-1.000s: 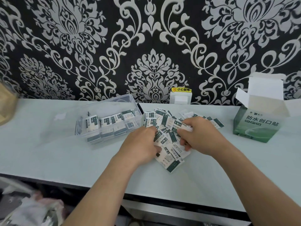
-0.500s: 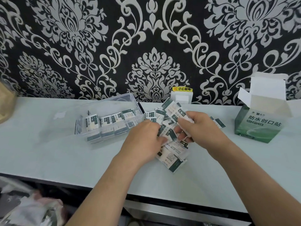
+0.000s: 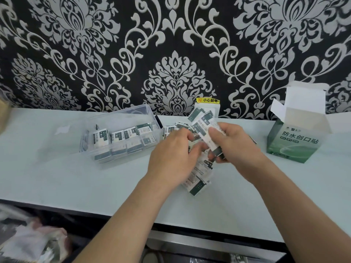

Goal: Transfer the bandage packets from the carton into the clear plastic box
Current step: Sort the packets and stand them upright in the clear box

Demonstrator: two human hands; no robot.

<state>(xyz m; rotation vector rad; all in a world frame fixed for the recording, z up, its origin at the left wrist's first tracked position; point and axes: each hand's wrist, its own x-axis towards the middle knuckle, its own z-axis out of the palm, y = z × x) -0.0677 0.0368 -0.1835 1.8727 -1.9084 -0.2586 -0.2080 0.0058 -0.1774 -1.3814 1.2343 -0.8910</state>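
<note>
A loose pile of white-and-green bandage packets (image 3: 197, 184) lies on the pale table in front of me. My right hand (image 3: 233, 143) grips a fanned bunch of packets (image 3: 203, 124) lifted above the pile. My left hand (image 3: 174, 154) hovers over the pile beside them, its fingers curled toward the bunch; whether it grips any packet is hidden. The clear plastic box (image 3: 121, 118) stands to the left of my hands, with rows of packets standing inside. The green carton (image 3: 296, 141), its white flaps open, stands at the right.
Black-and-silver patterned wallpaper rises right behind the table. A white wall socket with a yellow warning label (image 3: 208, 106) sits at the table's back edge. The table's front edge (image 3: 95, 207) runs below my forearms, with plastic bags (image 3: 28, 242) under it at lower left.
My right hand has gathered packets from the pile and raised them off the table. My left hand has shifted up toward them. The box and the carton stay put.
</note>
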